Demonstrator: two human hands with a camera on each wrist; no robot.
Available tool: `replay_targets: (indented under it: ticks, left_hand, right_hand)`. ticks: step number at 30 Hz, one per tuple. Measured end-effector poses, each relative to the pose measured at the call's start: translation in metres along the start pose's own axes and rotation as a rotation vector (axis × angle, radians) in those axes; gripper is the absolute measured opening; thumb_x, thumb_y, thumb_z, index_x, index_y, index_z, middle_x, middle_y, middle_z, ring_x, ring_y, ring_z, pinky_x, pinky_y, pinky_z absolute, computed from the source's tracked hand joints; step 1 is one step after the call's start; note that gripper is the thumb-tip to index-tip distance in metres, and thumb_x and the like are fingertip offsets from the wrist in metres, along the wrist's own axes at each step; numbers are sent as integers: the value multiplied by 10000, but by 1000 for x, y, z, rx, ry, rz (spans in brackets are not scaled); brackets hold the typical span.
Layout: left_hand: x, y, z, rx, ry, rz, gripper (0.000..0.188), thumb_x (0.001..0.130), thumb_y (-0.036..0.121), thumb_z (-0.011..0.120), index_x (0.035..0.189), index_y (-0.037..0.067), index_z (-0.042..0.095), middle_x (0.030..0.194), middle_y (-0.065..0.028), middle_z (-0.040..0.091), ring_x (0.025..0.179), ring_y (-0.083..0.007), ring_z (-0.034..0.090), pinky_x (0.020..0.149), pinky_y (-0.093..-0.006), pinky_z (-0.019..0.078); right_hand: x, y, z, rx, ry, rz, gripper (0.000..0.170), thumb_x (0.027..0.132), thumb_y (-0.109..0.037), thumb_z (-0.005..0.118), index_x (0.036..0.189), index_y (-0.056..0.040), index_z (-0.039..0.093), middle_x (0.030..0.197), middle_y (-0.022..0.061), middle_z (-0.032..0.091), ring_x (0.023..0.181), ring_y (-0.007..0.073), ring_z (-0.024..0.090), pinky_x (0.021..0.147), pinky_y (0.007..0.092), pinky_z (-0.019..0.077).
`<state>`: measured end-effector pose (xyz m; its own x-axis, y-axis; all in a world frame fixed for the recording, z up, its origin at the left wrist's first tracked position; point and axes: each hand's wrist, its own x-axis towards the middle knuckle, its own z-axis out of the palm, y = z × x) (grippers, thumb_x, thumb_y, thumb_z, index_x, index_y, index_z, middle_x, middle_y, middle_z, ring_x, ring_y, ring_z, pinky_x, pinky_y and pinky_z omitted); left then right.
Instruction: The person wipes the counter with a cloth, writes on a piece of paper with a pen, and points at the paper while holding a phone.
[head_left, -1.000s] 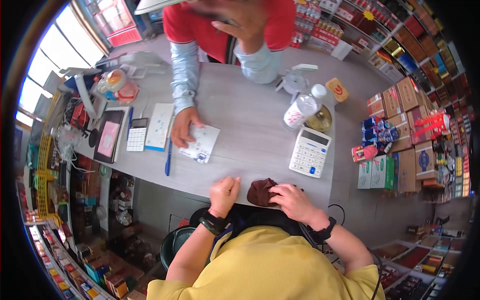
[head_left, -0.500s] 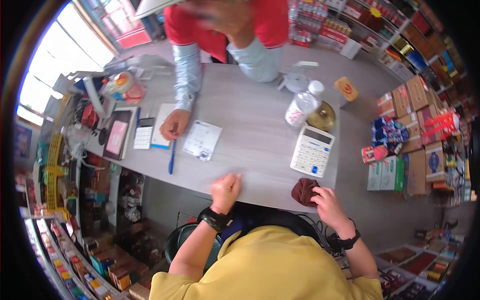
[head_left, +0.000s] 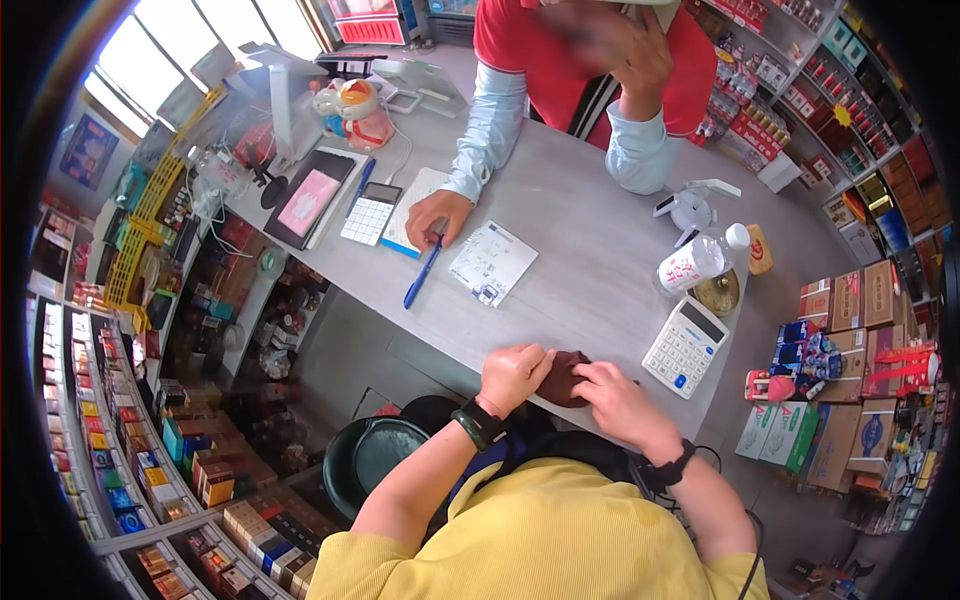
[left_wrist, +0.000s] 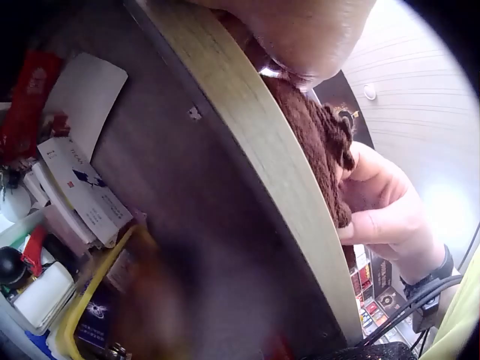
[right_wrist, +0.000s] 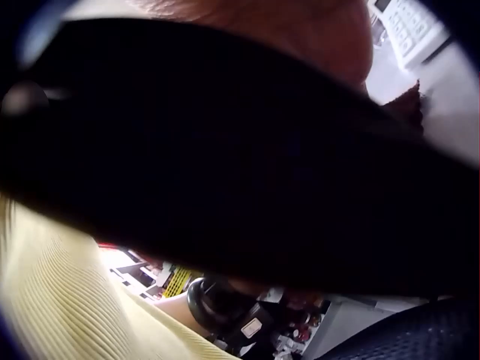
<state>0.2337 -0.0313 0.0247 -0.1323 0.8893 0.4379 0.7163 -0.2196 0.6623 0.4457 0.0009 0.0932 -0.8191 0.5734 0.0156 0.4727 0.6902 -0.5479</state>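
A dark brown cloth (head_left: 563, 380) lies bunched on the near edge of the grey table (head_left: 600, 290). My right hand (head_left: 622, 402) grips it from the right; the left wrist view shows the thumb and fingers (left_wrist: 382, 202) pinching its folds. At its other side rests my left hand (head_left: 515, 378), curled into a fist with the thumb side right at the cloth. From the left wrist that hand overlaps the cloth's upper end. A dark band fills most of the right wrist view, hiding my right fingers.
Across the table a person in red leans on an elbow, one hand (head_left: 440, 215) by a blue pen (head_left: 422, 275) and a printed paper slip (head_left: 493, 262). To my right are a white calculator (head_left: 685, 345) and a clear bottle (head_left: 700, 258). A green bucket (head_left: 375, 460) stands below left.
My right hand has slid the cloth left along the table edge, from near the calculator to beside my left fist. The other person's hand now lies at the pen. The head view has shifted.
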Motion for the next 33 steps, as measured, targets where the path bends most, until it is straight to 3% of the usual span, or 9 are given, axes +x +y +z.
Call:
replay_targets:
  ticks: [7, 33]
  left_hand:
    - [-3, -5, 4, 38, -13, -5, 314, 876, 226, 707, 643, 101, 537, 618, -93, 599, 547, -310, 598, 482, -405, 470]
    - [-2, -4, 2, -8, -22, -1, 337, 888, 217, 700, 639, 71, 528, 608, -121, 560, 532, -333, 571, 475, -414, 443]
  right_hand:
    - [9, -3, 11, 37, -11, -42, 300, 757, 80, 552, 999, -59, 664, 1268, 100, 584, 1206, 335, 521, 1011, 427, 464]
    - [4, -3, 19, 56, 50, -17, 330, 736, 95, 543, 997, -59, 674, 1257, 98, 592, 1205, 325, 519, 1034, 427, 440]
